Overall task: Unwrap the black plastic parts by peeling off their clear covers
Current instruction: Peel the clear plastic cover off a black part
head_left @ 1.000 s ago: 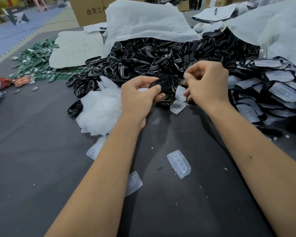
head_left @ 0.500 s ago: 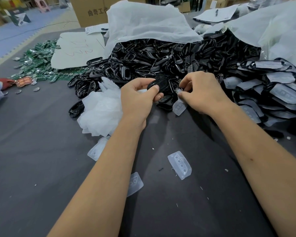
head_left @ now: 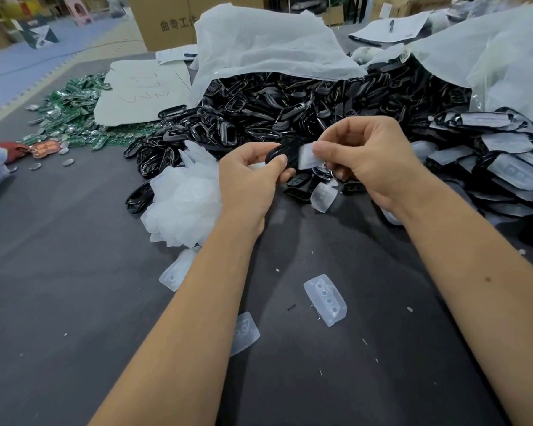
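My left hand (head_left: 253,182) grips a black plastic part (head_left: 285,153) between thumb and fingers, above the dark table. My right hand (head_left: 373,158) pinches a clear cover (head_left: 309,155) at the part's right end, its edge lifted off the black surface. Behind my hands lies a big heap of bare black parts (head_left: 274,112) spilling from a white bag. At the right sits a pile of black parts with clear covers on them (head_left: 505,167). Peeled clear covers (head_left: 325,299) lie loose on the table near my forearms.
A heap of crumpled white covers (head_left: 182,204) lies left of my left hand. Green circuit boards (head_left: 71,118) and a white paper sheet (head_left: 142,93) are at the back left. A cardboard box (head_left: 163,23) stands behind. The grey table (head_left: 59,272) extends left.
My right hand has risen from the table and now pinches the clear cover at the black part's end. My left hand has kept its grip on the part.
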